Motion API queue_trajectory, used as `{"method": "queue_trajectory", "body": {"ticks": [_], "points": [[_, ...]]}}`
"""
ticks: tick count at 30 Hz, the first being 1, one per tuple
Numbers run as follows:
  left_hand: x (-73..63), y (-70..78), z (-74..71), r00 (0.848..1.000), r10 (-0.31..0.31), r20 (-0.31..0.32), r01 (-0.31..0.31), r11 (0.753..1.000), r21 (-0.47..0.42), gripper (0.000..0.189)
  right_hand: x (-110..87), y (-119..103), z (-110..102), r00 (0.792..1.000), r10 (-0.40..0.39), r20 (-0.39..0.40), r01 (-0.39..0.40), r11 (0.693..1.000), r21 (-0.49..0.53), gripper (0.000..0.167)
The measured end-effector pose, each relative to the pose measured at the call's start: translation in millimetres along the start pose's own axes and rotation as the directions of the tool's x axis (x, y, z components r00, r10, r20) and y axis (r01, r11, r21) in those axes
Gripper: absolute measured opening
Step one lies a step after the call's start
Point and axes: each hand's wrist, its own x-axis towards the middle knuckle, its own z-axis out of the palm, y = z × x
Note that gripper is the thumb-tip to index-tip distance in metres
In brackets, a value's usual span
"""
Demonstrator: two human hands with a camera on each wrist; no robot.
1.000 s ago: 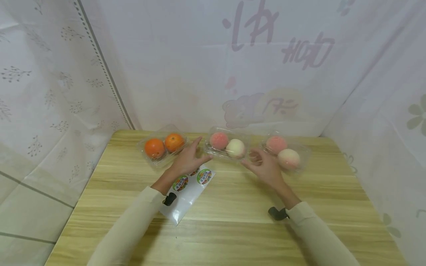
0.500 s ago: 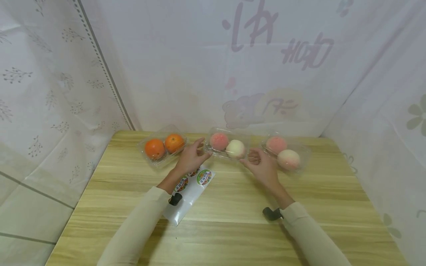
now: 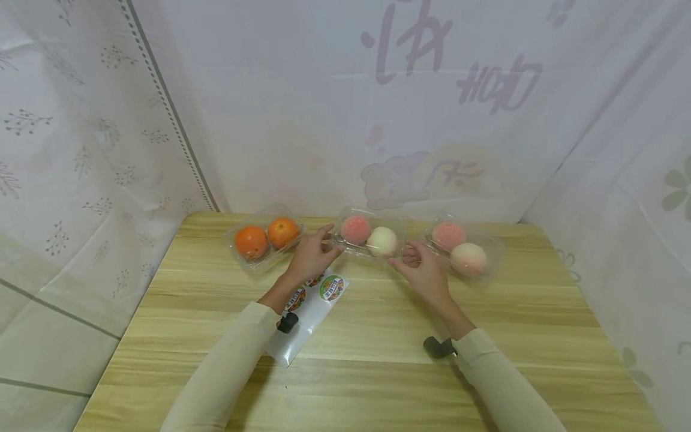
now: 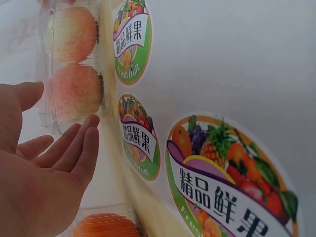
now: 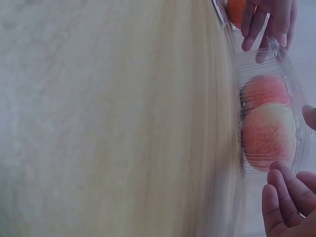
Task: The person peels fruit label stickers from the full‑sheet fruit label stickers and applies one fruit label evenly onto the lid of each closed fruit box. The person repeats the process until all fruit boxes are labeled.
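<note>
A clear plastic clamshell box (image 3: pixel 372 216) with two peaches (image 3: pixel 382 242), one pinkish and one partly cream, rests at the middle of the table's back edge. My left hand (image 3: pixel 311 258) holds its left end, thumb at the near corner and fingers bent round the end. At the opposite end my right hand (image 3: pixel 429 273) holds the box the same way; in the right wrist view its thumb (image 5: pixel 309 116) lies along the side and its fingertips (image 5: pixel 276 173) reach the end. The lid looks shut. Partly beneath my left forearm lies a sheet of round fruit stickers (image 3: pixel 332 288).
Another clear box (image 3: pixel 237 231) with two oranges (image 3: pixel 251 242) stands left of my left hand. To the right, close beside my right hand, is a further box (image 3: pixel 493 246) with two peaches (image 3: pixel 468 259). A white printed curtain (image 3: pixel 302 120) hangs behind the wooden table (image 3: pixel 378 384).
Both hands have closed in slightly on the ends of the middle box, the left moving right and the right moving left. The boxes and the sticker sheet have stayed in place.
</note>
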Motion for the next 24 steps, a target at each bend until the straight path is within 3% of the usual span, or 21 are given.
{"method": "queue_trajectory", "body": {"ticks": [24], "points": [[1.0, -3.5, 0.9, 1.0, 0.001, -0.012, -0.001, 1.0, 0.017, 0.06, -2.1, -4.0, 0.0, 1.0, -0.017, -0.016, 0.017, 0.999, -0.043, 0.063]]}}
